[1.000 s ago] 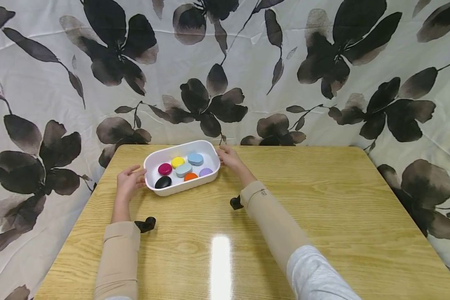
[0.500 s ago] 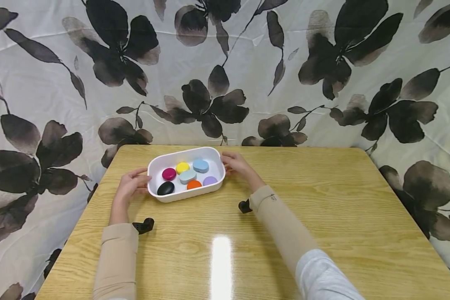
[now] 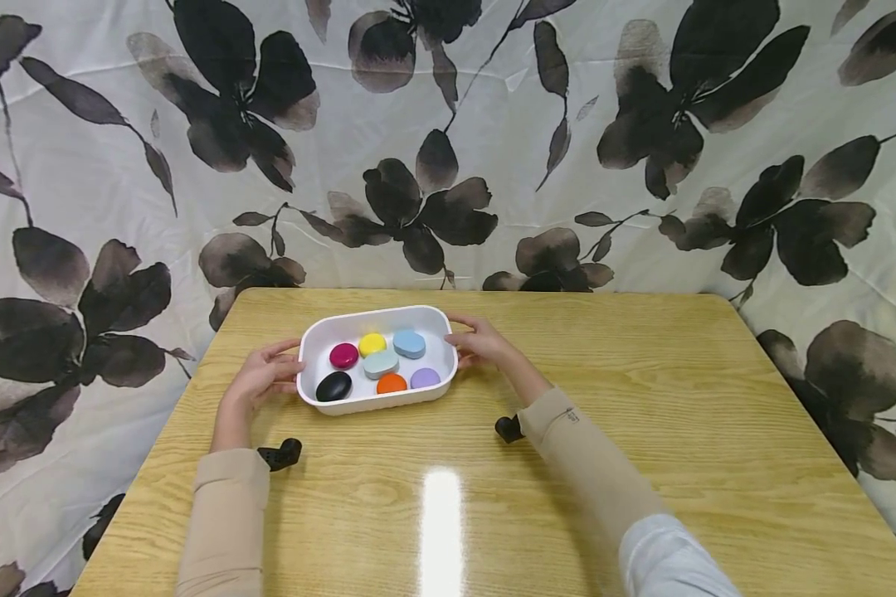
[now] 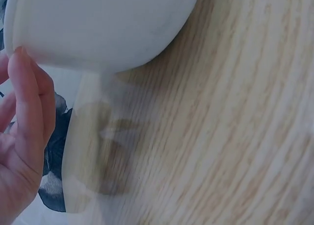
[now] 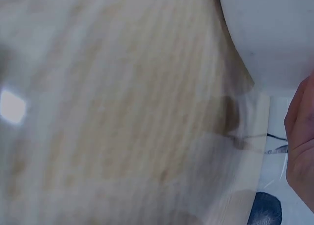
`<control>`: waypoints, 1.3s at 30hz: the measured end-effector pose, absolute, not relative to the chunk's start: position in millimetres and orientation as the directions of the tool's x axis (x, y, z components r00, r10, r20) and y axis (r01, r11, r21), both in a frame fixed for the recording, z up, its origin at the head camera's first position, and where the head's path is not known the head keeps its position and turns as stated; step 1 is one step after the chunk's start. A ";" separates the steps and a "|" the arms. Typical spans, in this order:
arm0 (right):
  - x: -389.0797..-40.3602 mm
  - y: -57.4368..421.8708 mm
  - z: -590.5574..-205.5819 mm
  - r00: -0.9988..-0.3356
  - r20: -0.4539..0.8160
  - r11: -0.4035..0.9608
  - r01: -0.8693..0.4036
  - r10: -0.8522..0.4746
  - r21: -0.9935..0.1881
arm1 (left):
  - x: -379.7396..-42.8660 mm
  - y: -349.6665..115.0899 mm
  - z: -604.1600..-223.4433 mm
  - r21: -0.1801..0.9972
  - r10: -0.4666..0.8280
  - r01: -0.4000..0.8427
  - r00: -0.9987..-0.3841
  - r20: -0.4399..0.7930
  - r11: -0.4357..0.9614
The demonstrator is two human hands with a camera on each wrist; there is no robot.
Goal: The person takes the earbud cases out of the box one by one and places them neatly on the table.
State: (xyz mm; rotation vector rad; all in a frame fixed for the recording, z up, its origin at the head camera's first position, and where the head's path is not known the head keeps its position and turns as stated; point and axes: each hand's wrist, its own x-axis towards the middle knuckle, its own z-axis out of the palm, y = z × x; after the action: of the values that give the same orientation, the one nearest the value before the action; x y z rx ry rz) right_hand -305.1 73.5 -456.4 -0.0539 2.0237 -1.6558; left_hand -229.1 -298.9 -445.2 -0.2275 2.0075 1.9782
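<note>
In the head view a white oblong tray (image 3: 377, 404) is on the far left part of the wooden table (image 3: 642, 414). My left hand (image 3: 261, 375) grips its left end, and my right hand (image 3: 485, 344) holds the right end. Inside lie several smooth pebble-like pieces: black (image 3: 333, 386), magenta (image 3: 344, 356), yellow (image 3: 372, 345), light blue (image 3: 409, 343), pale grey-blue (image 3: 381, 364), orange (image 3: 392, 383) and lilac (image 3: 425, 378). The left wrist view shows a fingertip right at the tray's rim; in the right wrist view the right fingers are mostly out of frame.
Behind the table's far edge hangs a white cloth (image 3: 523, 124) with dark flowers. A bright light reflection (image 3: 440, 531) lies on the tabletop. Black wrist mounts (image 3: 280, 454) stick out from the beige sleeves.
Both hands have brought the tray toward me and slightly to the right, and it has turned a little straighter. The pieces inside have kept their arrangement.
</note>
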 end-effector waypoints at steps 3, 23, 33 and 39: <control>-296.2 75.9 -456.8 -0.859 -0.373 0.231 0.307 -0.350 -0.923 | -227.3 -300.3 -446.6 0.943 0.125 -0.333 -0.935 -0.332 0.017; -220.7 98.0 -458.1 -0.888 -0.336 0.060 0.335 -0.315 -0.940 | -214.9 -287.4 -447.9 0.930 0.260 -0.358 -0.893 -0.367 0.084; -192.9 100.8 -461.1 -0.906 -0.313 0.003 0.326 -0.284 -0.945 | -204.5 -282.9 -442.8 0.928 0.307 -0.338 -0.877 -0.370 0.155; -179.0 102.5 -461.0 -0.908 -0.323 -0.015 0.339 -0.268 -0.941 | -195.7 -279.7 -440.4 0.923 0.298 -0.330 -0.877 -0.377 0.198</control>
State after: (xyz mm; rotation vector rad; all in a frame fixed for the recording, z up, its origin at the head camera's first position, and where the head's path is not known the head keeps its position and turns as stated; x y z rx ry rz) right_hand -179.0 102.5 -461.0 0.0732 1.8553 -1.9764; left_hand -195.7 -279.7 -440.4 -0.0298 1.9991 1.7256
